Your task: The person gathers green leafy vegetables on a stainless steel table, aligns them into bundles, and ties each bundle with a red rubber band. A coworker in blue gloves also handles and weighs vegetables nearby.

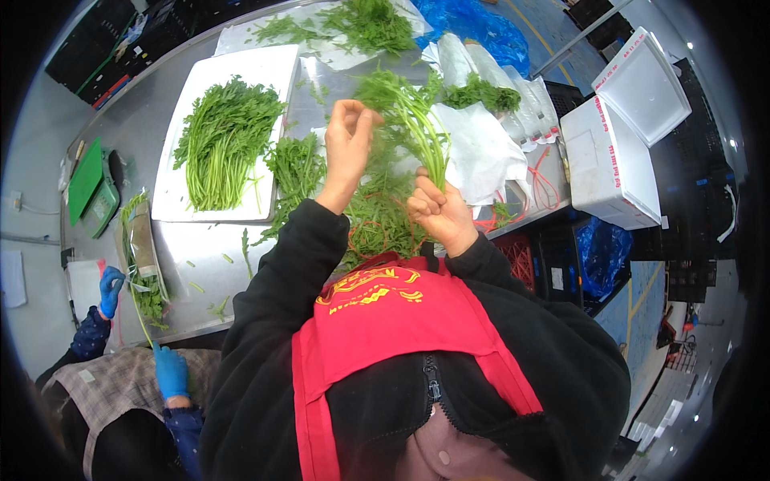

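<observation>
In my right hand [442, 210] is a small bunch of leafy greens [430, 135], gripped by the lower stems with its leaves pointing up and away. My left hand [349, 150] is raised just left of the bunch, its fingers curled. The fingertips are blurred, so I cannot tell whether they pinch a leaf. Loose greens [379, 222] lie beneath both hands, against the front of my red apron [373, 300]. Left of them, a white tray [165, 186] carries a large pile of greens [228, 144] with the stems towards me.
A co-worker's blue-gloved hands [171, 370] are at lower left, beside wrapped greens [144, 258]. A green scale [99, 204] stands at the table's left end. White paper [481, 144], red ties [544, 180] and a blue plastic bag [481, 30] lie right. Beyond stands a white foam box [607, 162].
</observation>
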A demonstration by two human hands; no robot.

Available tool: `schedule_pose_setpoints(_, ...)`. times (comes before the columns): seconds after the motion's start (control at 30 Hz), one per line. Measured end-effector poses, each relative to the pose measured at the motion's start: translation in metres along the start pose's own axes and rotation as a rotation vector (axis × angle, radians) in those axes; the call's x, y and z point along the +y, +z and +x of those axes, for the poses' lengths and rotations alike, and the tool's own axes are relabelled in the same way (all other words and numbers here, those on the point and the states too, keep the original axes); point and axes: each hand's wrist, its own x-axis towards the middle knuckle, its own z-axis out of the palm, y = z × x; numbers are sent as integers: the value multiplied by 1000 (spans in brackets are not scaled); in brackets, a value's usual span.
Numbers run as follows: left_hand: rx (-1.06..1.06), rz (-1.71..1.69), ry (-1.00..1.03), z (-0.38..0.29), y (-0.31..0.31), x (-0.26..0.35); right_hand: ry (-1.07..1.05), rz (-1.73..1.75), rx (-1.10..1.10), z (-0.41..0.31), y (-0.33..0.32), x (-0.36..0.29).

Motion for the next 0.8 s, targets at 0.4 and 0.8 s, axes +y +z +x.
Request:
schedule_pose_setpoints(0.4,-79,1000,272,10,21,39,-8,-75,30,0,2,2)
schedule_pose_setpoints(0.8,94,15,-14,30,-5,28,-15,67,-27,-2,-1,-7)
